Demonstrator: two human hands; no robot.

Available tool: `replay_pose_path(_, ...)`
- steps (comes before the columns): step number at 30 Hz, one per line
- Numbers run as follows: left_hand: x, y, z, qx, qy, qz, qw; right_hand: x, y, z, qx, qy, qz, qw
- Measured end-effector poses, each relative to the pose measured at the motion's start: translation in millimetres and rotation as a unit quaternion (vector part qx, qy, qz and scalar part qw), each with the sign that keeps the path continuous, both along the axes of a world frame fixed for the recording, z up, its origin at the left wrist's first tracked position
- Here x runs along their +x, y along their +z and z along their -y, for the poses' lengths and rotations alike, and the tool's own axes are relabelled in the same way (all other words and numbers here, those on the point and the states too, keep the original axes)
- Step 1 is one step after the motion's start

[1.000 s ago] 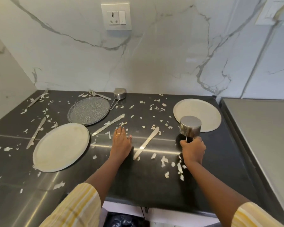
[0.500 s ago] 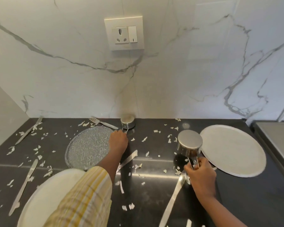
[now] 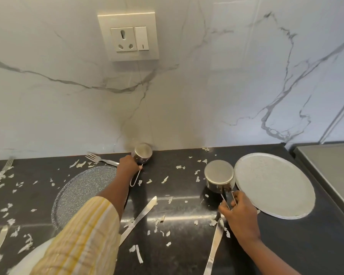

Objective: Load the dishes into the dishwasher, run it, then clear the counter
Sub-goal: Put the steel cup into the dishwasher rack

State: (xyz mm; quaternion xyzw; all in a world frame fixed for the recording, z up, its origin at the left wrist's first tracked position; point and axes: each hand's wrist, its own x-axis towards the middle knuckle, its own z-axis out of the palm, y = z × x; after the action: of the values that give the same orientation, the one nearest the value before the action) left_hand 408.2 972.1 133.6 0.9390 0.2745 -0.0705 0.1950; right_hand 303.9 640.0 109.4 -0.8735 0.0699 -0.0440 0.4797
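- Left hand (image 3: pixel 127 165): a second ago it lay flat on the counter (image 3: pixel 187 259). It has now reached to the back wall, fingers curled round the small steel cup (image 3: pixel 143 153) at its wire handle.
- Right hand (image 3: pixel 238 213): unchanged, pinching the wire handle of the larger steel cup (image 3: pixel 219 176), which sits just beside the white plate (image 3: pixel 276 185).
- Judgement: both cups are secured, so collection for the dishwasher is under way. No dishwasher is in view.
- Outstanding: plates, knife (image 3: pixel 139 217), fork (image 3: pixel 99 158) and paper scraps (image 3: pixel 138 254) lie on the counter.
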Motion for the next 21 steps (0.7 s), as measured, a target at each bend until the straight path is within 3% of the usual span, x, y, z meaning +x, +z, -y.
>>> replay_pose_path(6, -7.6, 11.3, -4.3, -0.005, -0.03, 0.022, 0.999, -7.7, 6.5, 10.7, -0.024, 0.023, 0.018, 0.999)
replay_pose_path(12, -39.0, 25.1, 14.2, 0.016, -0.018, 0.103, 0.994, -32.8, 12.2, 27.7, -0.018, 0.02, 0.012, 1.0)
replay_pose_path(21, -136.4, 55.5, 93.2, -0.011, -0.026, 0.138, 0.99, -112.1, 31.0, 80.3, 0.021, 0.003, 0.033, 0.999)
